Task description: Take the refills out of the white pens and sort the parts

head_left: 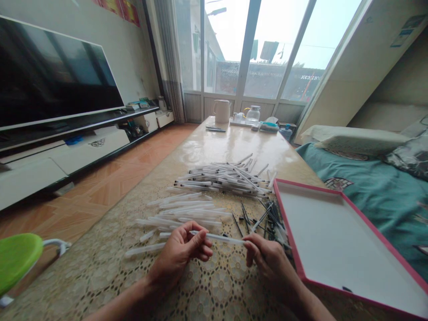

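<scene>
A translucent white pen barrel (225, 239) is stretched level between my two hands, just above the patterned tablecloth. My left hand (187, 244) pinches its left end between thumb and forefinger. At the other end, the fingers of my right hand (267, 255) close on the tip, hiding it. Loose white barrels (190, 209) lie spread beyond my left hand. Behind them is a heap of white pens with dark ends (224, 178). Thin black refills and small black parts (264, 216) lie beyond my right hand, partly covered by it.
A shallow white box with a pink rim (316, 186) sits at the table's right, a small dark piece inside. A pitcher (221, 111) and a glass jug (253, 113) stand at the far end. A green stool (20, 258) is at left, a teal-covered seat (368, 191) at right.
</scene>
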The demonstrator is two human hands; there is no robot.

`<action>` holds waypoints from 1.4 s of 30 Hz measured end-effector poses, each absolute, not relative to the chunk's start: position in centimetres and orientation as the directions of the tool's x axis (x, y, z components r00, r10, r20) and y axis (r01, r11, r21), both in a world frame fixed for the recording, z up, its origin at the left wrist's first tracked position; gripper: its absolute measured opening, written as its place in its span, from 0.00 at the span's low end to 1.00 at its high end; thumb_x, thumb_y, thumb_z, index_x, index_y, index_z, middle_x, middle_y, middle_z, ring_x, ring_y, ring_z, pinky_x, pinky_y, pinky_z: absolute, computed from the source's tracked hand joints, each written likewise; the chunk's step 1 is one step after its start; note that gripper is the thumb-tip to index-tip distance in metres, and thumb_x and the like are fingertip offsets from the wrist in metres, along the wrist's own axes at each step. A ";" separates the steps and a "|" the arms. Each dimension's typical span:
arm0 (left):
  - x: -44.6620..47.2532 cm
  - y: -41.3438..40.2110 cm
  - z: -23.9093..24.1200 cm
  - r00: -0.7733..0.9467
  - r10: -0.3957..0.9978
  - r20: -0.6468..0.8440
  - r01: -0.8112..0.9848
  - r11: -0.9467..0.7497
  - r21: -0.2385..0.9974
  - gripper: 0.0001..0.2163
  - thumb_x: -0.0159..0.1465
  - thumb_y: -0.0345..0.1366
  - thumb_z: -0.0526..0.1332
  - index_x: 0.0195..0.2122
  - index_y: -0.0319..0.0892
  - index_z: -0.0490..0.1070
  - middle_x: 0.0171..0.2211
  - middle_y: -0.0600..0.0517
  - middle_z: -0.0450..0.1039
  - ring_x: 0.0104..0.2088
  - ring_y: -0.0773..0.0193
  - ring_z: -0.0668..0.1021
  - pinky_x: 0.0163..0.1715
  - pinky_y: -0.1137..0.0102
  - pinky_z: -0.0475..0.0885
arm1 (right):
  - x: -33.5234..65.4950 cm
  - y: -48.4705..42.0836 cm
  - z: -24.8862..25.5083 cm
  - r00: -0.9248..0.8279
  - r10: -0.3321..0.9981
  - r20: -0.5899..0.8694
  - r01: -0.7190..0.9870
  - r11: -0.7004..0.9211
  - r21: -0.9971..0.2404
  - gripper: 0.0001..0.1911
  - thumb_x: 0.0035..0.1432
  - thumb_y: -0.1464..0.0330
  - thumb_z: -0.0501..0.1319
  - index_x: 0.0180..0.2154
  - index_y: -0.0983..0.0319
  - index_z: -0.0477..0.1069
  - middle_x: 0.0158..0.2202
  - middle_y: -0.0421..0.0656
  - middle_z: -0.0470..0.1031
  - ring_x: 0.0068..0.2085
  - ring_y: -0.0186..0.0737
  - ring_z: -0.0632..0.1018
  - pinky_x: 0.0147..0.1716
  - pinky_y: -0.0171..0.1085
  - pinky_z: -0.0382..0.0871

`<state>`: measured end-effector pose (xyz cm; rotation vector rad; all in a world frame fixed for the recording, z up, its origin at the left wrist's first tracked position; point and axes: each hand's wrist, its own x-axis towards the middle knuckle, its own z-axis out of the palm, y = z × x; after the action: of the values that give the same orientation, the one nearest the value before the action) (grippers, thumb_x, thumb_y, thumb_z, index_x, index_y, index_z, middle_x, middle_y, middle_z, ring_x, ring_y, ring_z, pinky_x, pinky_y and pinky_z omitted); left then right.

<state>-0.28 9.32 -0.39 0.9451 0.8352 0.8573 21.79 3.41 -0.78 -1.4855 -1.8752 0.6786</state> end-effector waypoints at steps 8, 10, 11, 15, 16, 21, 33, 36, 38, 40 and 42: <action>-0.3 9.3 -0.6 0.394 0.894 -0.212 -0.222 0.317 0.922 0.11 0.55 0.39 0.64 0.30 0.38 0.65 0.22 0.52 0.75 0.20 0.69 0.76 0.19 0.77 0.69 | 21.7 3.4 -0.5 -0.111 0.978 0.175 0.599 0.206 -0.774 0.12 0.60 0.61 0.51 0.37 0.62 0.65 0.23 0.39 0.71 0.24 0.33 0.72 0.25 0.30 0.63; -0.4 9.3 -0.6 0.395 0.894 -0.211 -0.223 0.316 0.922 0.10 0.55 0.39 0.64 0.30 0.38 0.65 0.23 0.52 0.75 0.20 0.69 0.76 0.19 0.78 0.69 | 21.6 3.4 -0.3 -0.133 0.980 0.151 0.583 0.200 -0.787 0.12 0.61 0.62 0.50 0.38 0.62 0.66 0.23 0.39 0.72 0.24 0.33 0.72 0.25 0.30 0.63; -0.3 9.3 -0.5 0.397 0.893 -0.212 -0.222 0.318 0.922 0.10 0.55 0.39 0.64 0.30 0.38 0.65 0.23 0.52 0.75 0.20 0.69 0.76 0.20 0.78 0.69 | 21.5 3.4 -0.2 -0.146 0.978 0.147 0.582 0.205 -0.787 0.12 0.62 0.62 0.49 0.36 0.62 0.66 0.23 0.39 0.72 0.24 0.33 0.72 0.25 0.30 0.63; -0.2 9.2 -0.2 0.389 0.894 -0.223 -0.221 0.325 0.920 0.11 0.55 0.39 0.64 0.30 0.38 0.65 0.22 0.52 0.75 0.20 0.69 0.76 0.19 0.77 0.69 | 21.4 3.4 0.0 -0.123 0.976 0.181 0.610 0.218 -0.762 0.14 0.62 0.63 0.48 0.30 0.62 0.66 0.23 0.40 0.71 0.23 0.33 0.71 0.25 0.30 0.63; -0.2 9.3 -0.1 0.384 0.896 -0.224 -0.218 0.324 0.920 0.11 0.55 0.39 0.64 0.29 0.38 0.65 0.22 0.52 0.75 0.20 0.69 0.76 0.19 0.77 0.69 | 21.4 3.4 -0.1 -0.112 0.976 0.185 0.614 0.214 -0.760 0.12 0.61 0.63 0.50 0.32 0.62 0.66 0.24 0.40 0.71 0.24 0.33 0.71 0.25 0.30 0.63; -0.1 9.3 -0.1 0.383 0.898 -0.215 -0.221 0.315 0.923 0.11 0.54 0.39 0.65 0.29 0.38 0.65 0.22 0.51 0.75 0.20 0.69 0.76 0.19 0.77 0.69 | 21.3 3.2 -0.4 -0.098 0.986 0.132 0.565 0.165 -0.809 0.10 0.61 0.63 0.51 0.34 0.62 0.66 0.26 0.40 0.73 0.21 0.31 0.72 0.22 0.30 0.64; -0.8 9.7 0.2 0.301 0.930 -0.211 -0.255 0.292 0.922 0.11 0.53 0.40 0.65 0.28 0.39 0.65 0.20 0.55 0.73 0.17 0.71 0.73 0.16 0.78 0.67 | 22.9 3.2 0.4 -0.109 0.948 0.299 0.775 0.269 -0.572 0.12 0.61 0.65 0.50 0.29 0.61 0.66 0.23 0.38 0.67 0.24 0.33 0.69 0.26 0.31 0.61; -1.5 10.1 0.8 0.208 0.958 -0.199 -0.327 0.260 0.909 0.10 0.53 0.39 0.64 0.30 0.40 0.65 0.20 0.58 0.71 0.14 0.74 0.70 0.12 0.80 0.62 | 24.6 3.0 2.4 -0.067 0.952 0.300 0.817 0.225 -0.531 0.12 0.60 0.64 0.51 0.26 0.60 0.63 0.21 0.36 0.63 0.21 0.32 0.65 0.23 0.31 0.59; -1.9 10.2 1.1 0.161 0.967 -0.198 -0.338 0.242 0.910 0.10 0.54 0.38 0.64 0.30 0.41 0.65 0.19 0.59 0.70 0.13 0.75 0.68 0.11 0.81 0.60 | 25.7 2.8 3.5 -0.024 0.949 0.315 0.842 0.190 -0.506 0.13 0.59 0.63 0.50 0.24 0.60 0.61 0.19 0.35 0.60 0.20 0.31 0.63 0.21 0.30 0.58; -2.1 10.2 1.3 0.169 0.964 -0.203 -0.292 0.246 0.924 0.10 0.53 0.39 0.64 0.29 0.41 0.65 0.19 0.59 0.69 0.13 0.76 0.67 0.10 0.81 0.58 | 26.6 2.7 4.2 0.051 0.930 0.363 0.880 0.130 -0.457 0.14 0.59 0.63 0.50 0.23 0.59 0.60 0.17 0.35 0.58 0.19 0.31 0.62 0.21 0.30 0.57; -2.1 10.2 1.6 0.233 0.954 -0.189 -0.185 0.234 0.954 0.10 0.53 0.40 0.63 0.27 0.41 0.65 0.18 0.58 0.68 0.13 0.74 0.67 0.10 0.80 0.58 | 27.0 2.7 4.3 0.160 0.887 0.434 0.934 0.007 -0.358 0.15 0.57 0.62 0.50 0.21 0.59 0.60 0.16 0.35 0.58 0.18 0.30 0.63 0.20 0.30 0.56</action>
<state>-2.07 10.16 1.55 0.9946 0.9966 0.9919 27.04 2.67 4.28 -1.8758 -1.7243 -0.1081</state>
